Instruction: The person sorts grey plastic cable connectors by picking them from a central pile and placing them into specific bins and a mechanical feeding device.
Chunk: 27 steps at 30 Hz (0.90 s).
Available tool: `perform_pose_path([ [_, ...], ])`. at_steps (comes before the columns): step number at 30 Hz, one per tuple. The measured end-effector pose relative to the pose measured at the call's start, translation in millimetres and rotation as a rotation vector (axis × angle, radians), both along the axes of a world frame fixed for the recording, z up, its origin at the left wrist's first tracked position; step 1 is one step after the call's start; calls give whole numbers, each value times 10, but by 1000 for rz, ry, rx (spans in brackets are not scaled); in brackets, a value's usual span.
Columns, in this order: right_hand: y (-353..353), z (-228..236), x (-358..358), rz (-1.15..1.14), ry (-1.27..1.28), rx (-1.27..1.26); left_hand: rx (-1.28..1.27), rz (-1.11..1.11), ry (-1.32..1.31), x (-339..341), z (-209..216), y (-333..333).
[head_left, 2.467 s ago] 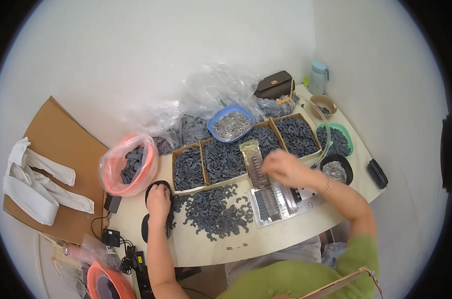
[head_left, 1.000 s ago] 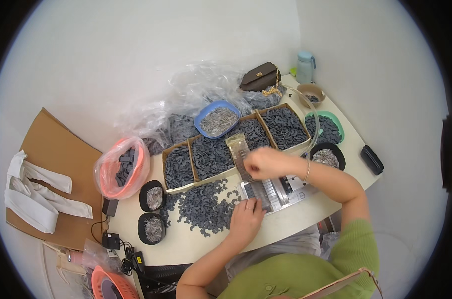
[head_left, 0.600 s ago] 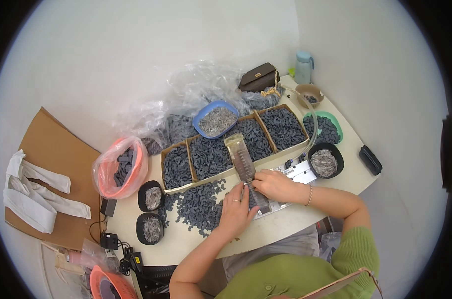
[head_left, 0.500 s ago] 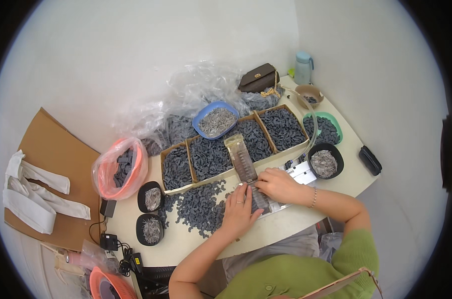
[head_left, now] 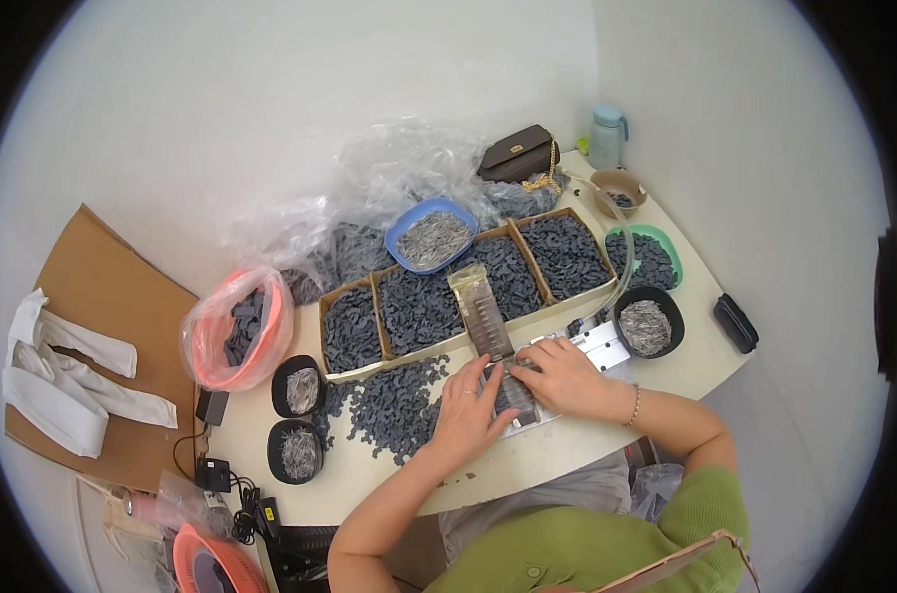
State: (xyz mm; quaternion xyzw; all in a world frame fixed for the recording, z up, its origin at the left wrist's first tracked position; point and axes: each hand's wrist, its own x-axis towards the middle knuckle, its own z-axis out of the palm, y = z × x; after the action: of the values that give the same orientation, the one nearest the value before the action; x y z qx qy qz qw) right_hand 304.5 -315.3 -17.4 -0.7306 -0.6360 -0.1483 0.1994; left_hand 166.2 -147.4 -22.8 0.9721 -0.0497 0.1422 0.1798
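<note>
My left hand [head_left: 462, 407] lies with its fingers stretched out, the fingertips on the left side of a metal fixture [head_left: 517, 407] near the table's front edge. My right hand [head_left: 567, 380] bends over the fixture from the right, with thumb and fingers drawn together at its upper end. Whatever those fingers hold is too small or hidden. Between the hands, rows of dark parts show on the fixture. A clear ribbed plastic tray [head_left: 482, 314] reaches from the fixture up to the cardboard box. Loose dark grey plastic pieces [head_left: 394, 407] are heaped left of my left hand.
A divided cardboard box [head_left: 409, 352] of grey pieces stands behind, a blue tray [head_left: 393, 243] of metal pins on it. Black bowls [head_left: 296, 385] of pins stand left, another [head_left: 678, 331] right. A clear hose [head_left: 630, 259] bends down to the fixture. A black case [head_left: 735, 322] lies at the right edge.
My right hand has slid slightly right and down along the fixture. The left fingers have spread a little, showing more of the fixture between the hands. The whole view has shifted slightly.
</note>
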Motion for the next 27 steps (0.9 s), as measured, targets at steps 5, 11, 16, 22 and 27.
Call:
perform_pose_path([
  [5,17,92,81,13,-42,-71,76,-48,-11,5,-52,-12],
  [11,-22,167,83,45,-104,-63,90,-5,20,-131,-75,-189],
  [16,-34,208,121,62,-77,-159,81,-13,22,-216,-47,-259],
  [22,-70,244,158,91,-76,-225,7,-9,74,-283,-66,-212],
  [27,-172,241,112,121,-113,-215,-53,21,55,-292,-52,-120],
])
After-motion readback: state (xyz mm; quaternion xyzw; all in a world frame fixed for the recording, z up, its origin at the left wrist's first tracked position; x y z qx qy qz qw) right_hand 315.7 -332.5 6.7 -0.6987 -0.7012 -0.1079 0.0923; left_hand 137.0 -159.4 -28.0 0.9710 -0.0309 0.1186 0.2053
